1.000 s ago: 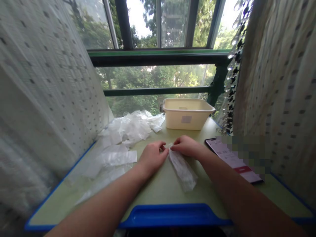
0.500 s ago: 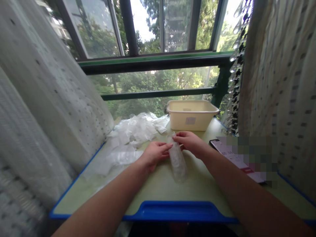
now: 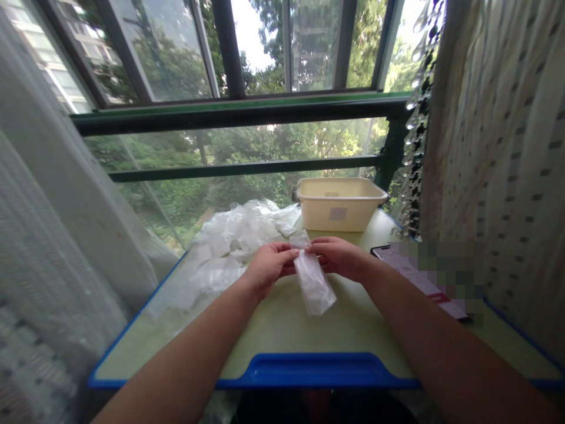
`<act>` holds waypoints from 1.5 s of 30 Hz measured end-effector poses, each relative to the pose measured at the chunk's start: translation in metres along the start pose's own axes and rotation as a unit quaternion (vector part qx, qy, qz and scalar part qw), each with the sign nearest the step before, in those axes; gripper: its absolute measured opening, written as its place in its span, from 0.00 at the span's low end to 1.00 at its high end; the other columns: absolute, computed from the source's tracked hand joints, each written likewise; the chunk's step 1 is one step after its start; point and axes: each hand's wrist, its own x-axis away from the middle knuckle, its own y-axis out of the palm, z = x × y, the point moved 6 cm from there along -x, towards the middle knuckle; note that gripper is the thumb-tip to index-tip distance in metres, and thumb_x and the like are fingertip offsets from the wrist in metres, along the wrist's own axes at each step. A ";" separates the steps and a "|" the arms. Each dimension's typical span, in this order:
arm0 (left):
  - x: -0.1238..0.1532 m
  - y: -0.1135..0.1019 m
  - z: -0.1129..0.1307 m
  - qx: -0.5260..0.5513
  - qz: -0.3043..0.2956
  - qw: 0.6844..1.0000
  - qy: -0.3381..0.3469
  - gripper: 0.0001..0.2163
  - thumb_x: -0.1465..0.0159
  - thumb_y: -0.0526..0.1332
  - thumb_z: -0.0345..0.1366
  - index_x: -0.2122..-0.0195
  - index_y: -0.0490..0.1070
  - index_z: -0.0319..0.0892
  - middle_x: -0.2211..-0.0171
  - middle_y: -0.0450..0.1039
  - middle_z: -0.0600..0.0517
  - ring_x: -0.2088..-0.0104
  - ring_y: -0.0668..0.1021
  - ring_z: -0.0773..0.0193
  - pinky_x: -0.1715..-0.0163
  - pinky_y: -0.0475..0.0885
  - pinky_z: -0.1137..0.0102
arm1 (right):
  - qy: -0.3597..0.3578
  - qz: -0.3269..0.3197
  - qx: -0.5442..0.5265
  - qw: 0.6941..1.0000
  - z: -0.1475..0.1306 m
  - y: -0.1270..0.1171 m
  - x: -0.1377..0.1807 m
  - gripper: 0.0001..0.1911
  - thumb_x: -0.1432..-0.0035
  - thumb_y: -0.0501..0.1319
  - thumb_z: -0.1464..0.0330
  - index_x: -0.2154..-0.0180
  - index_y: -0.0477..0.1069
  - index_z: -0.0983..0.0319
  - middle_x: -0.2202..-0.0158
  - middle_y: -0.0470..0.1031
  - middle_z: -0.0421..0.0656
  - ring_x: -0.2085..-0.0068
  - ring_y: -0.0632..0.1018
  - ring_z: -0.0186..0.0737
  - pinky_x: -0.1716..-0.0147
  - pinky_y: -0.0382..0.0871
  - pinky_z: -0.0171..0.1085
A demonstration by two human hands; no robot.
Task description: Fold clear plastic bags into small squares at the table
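Note:
A small clear plastic bag (image 3: 311, 281) hangs lifted off the green table (image 3: 282, 330), pinched near its top between both hands. My left hand (image 3: 267, 268) grips its left edge with thumb and fingers closed. My right hand (image 3: 336, 257) grips the right edge the same way. The bag's lower end dangles toward me, just above the tabletop. A pile of similar clear plastic bags (image 3: 233, 235) lies to the left of my hands.
A cream plastic tub (image 3: 339, 204) stands at the table's far edge by the window. A phone (image 3: 419, 280) lies on the right. Curtains hang on both sides. The table's near edge has a blue rim (image 3: 313, 371).
The bag lay flat on the table a second ago; both hands have since lifted its top end up. The view has swung a little to the left.

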 end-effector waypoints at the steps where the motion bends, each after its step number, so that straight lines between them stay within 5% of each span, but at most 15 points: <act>1: 0.001 0.000 0.001 -0.007 -0.002 1.000 0.002 0.04 0.47 0.61 0.27 0.70 0.71 0.34 0.73 0.74 0.48 0.74 0.77 0.66 0.72 0.73 0.72 | -0.004 0.003 0.013 1.000 -0.001 0.000 0.001 0.08 0.53 0.61 0.70 0.67 0.69 0.64 0.75 0.69 0.40 0.77 0.71 0.30 0.79 0.66 0.30; 11: 0.001 -0.002 0.002 -0.049 0.021 0.998 -0.019 0.06 0.46 0.60 0.28 0.66 0.70 0.36 0.74 0.74 0.49 0.78 0.77 0.66 0.75 0.74 0.70 | -0.059 0.050 0.120 0.990 -0.011 -0.004 -0.001 0.08 0.54 0.59 0.74 0.67 0.70 0.63 0.78 0.69 0.38 0.81 0.69 0.30 0.87 0.62 0.28; 25: -0.011 -0.010 -0.002 -0.152 0.020 0.987 0.054 0.07 0.48 0.61 0.32 0.68 0.72 0.37 0.73 0.73 0.50 0.76 0.76 0.67 0.78 0.71 0.75 | -0.137 0.084 0.190 0.968 -0.009 -0.009 -0.010 0.10 0.54 0.61 0.70 0.67 0.74 0.63 0.74 0.73 0.41 0.75 0.69 0.30 0.78 0.64 0.28; 30: -0.012 -0.010 0.001 -0.268 0.016 0.953 0.138 0.10 0.46 0.58 0.33 0.63 0.74 0.41 0.73 0.75 0.50 0.75 0.76 0.64 0.82 0.69 0.75 | -0.173 0.074 0.212 0.959 -0.012 -0.006 -0.009 0.11 0.54 0.59 0.71 0.66 0.74 0.63 0.73 0.74 0.41 0.72 0.71 0.32 0.72 0.65 0.31; 36: -0.009 -0.009 0.002 -0.362 0.020 0.912 0.194 0.13 0.44 0.55 0.33 0.59 0.74 0.43 0.72 0.75 0.50 0.78 0.76 0.65 0.82 0.69 0.75 | -0.292 0.087 0.292 0.907 -0.026 -0.004 -0.004 0.11 0.55 0.56 0.76 0.73 0.76 0.61 0.63 0.73 0.42 0.62 0.72 0.35 0.60 0.64 0.32; 45: -0.016 -0.017 -0.005 -0.288 0.054 0.949 0.113 0.10 0.47 0.59 0.32 0.64 0.74 0.40 0.73 0.75 0.50 0.81 0.75 0.67 0.82 0.71 0.74 | -0.160 0.046 0.223 0.960 0.002 -0.014 -0.022 0.10 0.57 0.57 0.76 0.73 0.76 0.64 0.68 0.76 0.41 0.66 0.73 0.35 0.63 0.66 0.32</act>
